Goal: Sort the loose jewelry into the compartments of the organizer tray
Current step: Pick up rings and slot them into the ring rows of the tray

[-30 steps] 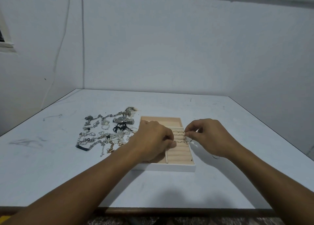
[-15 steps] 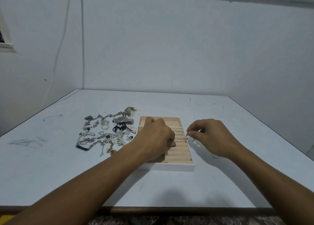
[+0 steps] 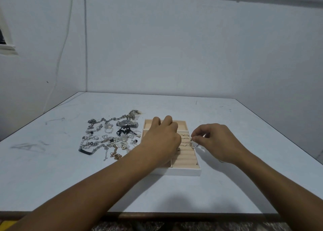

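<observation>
The white organizer tray [image 3: 181, 172] with beige padded rolls lies in the middle of the table. Several thin rings [image 3: 185, 140] sit in its ring rolls. My left hand [image 3: 162, 140] rests over the tray's left part, fingers curled downward and reaching toward the back compartment; what its fingertips touch is hidden. My right hand [image 3: 215, 140] hovers at the tray's right rim and pinches a small ring [image 3: 195, 145] between thumb and forefinger. Loose jewelry [image 3: 108, 138] lies spread on the table left of the tray, with chains, a silver watch [image 3: 126, 123] and earrings.
The white table [image 3: 244, 126] stands in a corner between two white walls. Its near edge runs along the bottom of the view. A thin cable [image 3: 59, 59] hangs down the left wall.
My right hand has drawn back from over the ring rolls to the tray's right rim, still pinching the ring. My left hand has shifted farther toward the tray's back compartment.
</observation>
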`<state>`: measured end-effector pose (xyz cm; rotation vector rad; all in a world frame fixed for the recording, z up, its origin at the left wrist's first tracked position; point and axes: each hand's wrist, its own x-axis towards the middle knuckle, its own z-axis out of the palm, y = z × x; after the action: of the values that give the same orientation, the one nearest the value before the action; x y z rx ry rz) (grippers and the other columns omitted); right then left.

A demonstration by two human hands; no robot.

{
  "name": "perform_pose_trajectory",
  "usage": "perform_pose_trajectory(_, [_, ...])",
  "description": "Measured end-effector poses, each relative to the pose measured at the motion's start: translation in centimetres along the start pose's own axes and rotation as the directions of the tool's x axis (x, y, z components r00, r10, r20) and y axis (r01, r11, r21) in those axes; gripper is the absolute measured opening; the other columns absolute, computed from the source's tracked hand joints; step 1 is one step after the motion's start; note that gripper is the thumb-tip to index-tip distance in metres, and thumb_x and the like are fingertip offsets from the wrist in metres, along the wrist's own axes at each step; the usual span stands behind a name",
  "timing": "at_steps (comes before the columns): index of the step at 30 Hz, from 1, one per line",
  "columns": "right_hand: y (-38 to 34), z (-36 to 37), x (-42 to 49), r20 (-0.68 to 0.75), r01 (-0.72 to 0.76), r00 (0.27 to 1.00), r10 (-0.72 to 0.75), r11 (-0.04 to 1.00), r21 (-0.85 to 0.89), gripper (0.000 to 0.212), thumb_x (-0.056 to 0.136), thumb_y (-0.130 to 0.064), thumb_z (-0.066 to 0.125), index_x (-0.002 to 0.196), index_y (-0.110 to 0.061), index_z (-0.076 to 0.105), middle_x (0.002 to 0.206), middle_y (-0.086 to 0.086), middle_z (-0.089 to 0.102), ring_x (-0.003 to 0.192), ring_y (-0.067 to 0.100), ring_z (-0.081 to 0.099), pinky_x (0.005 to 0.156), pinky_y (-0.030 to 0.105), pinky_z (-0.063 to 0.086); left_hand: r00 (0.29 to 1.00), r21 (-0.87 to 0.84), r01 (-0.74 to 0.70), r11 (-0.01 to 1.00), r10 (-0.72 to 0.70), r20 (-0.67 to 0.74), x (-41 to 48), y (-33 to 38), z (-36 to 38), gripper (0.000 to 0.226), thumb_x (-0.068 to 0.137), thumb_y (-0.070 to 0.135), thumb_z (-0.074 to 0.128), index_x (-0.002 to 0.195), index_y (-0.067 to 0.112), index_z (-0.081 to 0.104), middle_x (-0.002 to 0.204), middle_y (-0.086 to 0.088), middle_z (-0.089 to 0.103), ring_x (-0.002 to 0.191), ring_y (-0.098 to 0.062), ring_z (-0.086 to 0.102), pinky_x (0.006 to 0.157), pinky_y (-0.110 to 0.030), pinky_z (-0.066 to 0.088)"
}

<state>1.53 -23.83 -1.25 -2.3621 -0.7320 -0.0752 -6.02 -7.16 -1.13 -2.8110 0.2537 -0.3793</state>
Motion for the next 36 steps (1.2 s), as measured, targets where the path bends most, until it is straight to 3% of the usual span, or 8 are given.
perform_pose_trajectory(4, [0.0,0.1,0.0,0.005,0.004,1.0,-0.004,1.0,0.0,0.011,0.09,-0.024,0.066,0.081,-0.027,0.072,0.066,-0.02,0.061,0.059,-0.003,0.055,0.054,0.011,0.034,0.998,0.093,0.016,0.996,-0.022,0.062,-0.8,0.9,-0.4,0.026,0.095,0.021,0.04,0.105,0.013,0.063,0.114,-0.008,0.047,0.121,-0.029,0.029,0.097,-0.046,0.023])
perform_pose_trajectory(10, [-0.1,0.2,-0.2,0.012,0.014,1.0,-0.014,1.0,-0.005,0.011,0.089,-0.023,0.066,0.081,-0.026,0.073,0.07,-0.018,0.065,0.063,0.0,0.056,0.057,0.013,0.037,0.997,0.076,0.048,0.996,-0.052,0.056,-1.0,1.3,0.0,0.031,0.097,0.026,0.036,0.108,0.012,0.061,0.116,-0.008,0.047,0.121,-0.029,0.029,0.094,-0.046,0.023])
perform_pose_trajectory(15, [0.1,0.2,-0.4,0.011,0.014,1.0,-0.014,1.0,-0.014,0.011,0.089,-0.025,0.065,0.083,-0.026,0.073,0.073,-0.017,0.065,0.064,0.002,0.056,0.057,0.013,0.036,0.992,-0.159,0.122,0.98,-0.118,0.037,-1.0,0.0,1.3,0.03,0.096,0.035,0.044,0.109,0.023,0.068,0.109,0.0,0.053,0.113,-0.024,0.036,0.089,-0.041,0.029])
perform_pose_trajectory(18, [0.1,0.3,-0.4,0.015,0.011,1.0,-0.011,1.0,-0.004,0.01,0.089,-0.025,0.066,0.081,-0.026,0.073,0.071,-0.017,0.065,0.061,0.001,0.055,0.056,0.014,0.036,0.98,-0.391,0.193,0.9,-0.196,0.033,-0.7,-0.7,1.7,0.025,0.093,0.041,0.052,0.104,0.032,0.073,0.107,0.004,0.058,0.109,-0.021,0.041,0.086,-0.038,0.032])
perform_pose_trajectory(22, [0.1,0.4,-0.3,0.017,0.019,1.0,-0.019,1.0,0.0,0.01,0.088,-0.024,0.066,0.082,-0.025,0.073,0.069,-0.018,0.064,0.058,-0.005,0.054,0.053,0.011,0.035,0.964,-0.574,0.233,0.785,-0.266,0.028,-0.4,-1.1,2.0,0.015,0.084,0.041,0.067,0.091,0.031,0.076,0.095,0.005,0.067,0.101,-0.02,0.053,0.088,-0.041,0.043])
perform_pose_trajectory(30, [0.1,0.5,-0.3,0.021,0.029,0.999,-0.029,1.0,-0.007,0.01,0.088,-0.023,0.066,0.083,-0.024,0.074,0.07,-0.017,0.065,0.058,-0.007,0.053,0.052,0.01,0.037,0.95,-0.605,0.273,0.748,-0.308,0.048,0.0,-1.1,2.1,0.015,0.082,0.042,0.069,0.089,0.031,0.077,0.094,0.007,0.067,0.103,-0.018,0.052,0.09,-0.041,0.041])
perform_pose_trajectory(33, [-0.1,0.7,-0.3,0.027,0.033,0.999,-0.032,0.999,-0.007,0.01,0.089,-0.019,0.066,0.084,-0.021,0.074,0.073,-0.014,0.067,0.065,0.0,0.057,0.056,0.009,0.037,0.95,-0.597,0.28,0.752,-0.306,0.059,0.0,-1.1,2.1,0.016,0.083,0.042,0.068,0.09,0.03,0.077,0.096,0.008,0.067,0.104,-0.017,0.051,0.091,-0.04,0.038])
perform_pose_trajectory(36, [-0.4,1.1,-0.1,0.038,0.033,0.999,-0.031,0.999,-0.037,0.011,0.089,-0.017,0.065,0.084,-0.02,0.074,0.08,-0.006,0.071,0.077,0.011,0.063,0.066,0.019,0.045,0.95,-0.597,0.285,0.75,-0.306,0.069,-0.2,-1.0,2.0,0.015,0.084,0.04,0.067,0.089,0.03,0.077,0.096,0.008,0.069,0.103,-0.018,0.053,0.091,-0.041,0.039])
